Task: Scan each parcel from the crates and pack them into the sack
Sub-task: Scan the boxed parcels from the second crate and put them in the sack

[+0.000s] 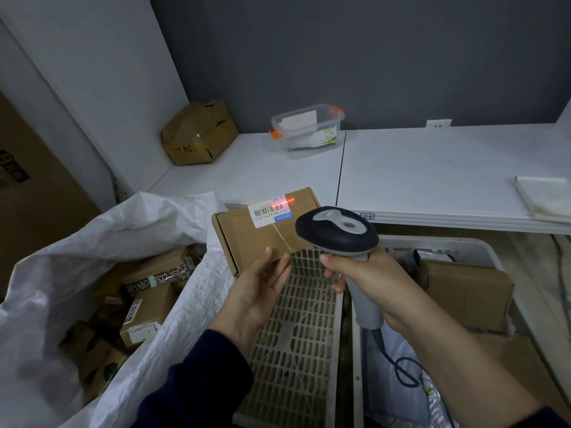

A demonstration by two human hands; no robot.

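- The left hand reaches forward palm up from a dark navy sleeve. Its thumb lies on the near face of a parcel and its fingers go under the near edge, pinching it.
- The parcel is a flat brown corrugated mailer box, held tilted in the air between the sack and the crates, in front of the table edge.
- A white label with a barcode and a blue strip sits at the far corner of the parcel. A thin red laser line falls across the label's far edge.
- The right hand, forearm bare, wraps closed round the grey handle of a barcode scanner. Its rounded dark head points at the label.
- A grey cable loops down from the handle.
- The white woven sack stands open on the left, with brown cardboard parcels piled inside.
- Below the hands lies a beige crate with a slotted plastic wall.
- To the right, a white crate holds a brown box.
- On the far white table stand a clear lidded tub with orange clips and a crushed carton.
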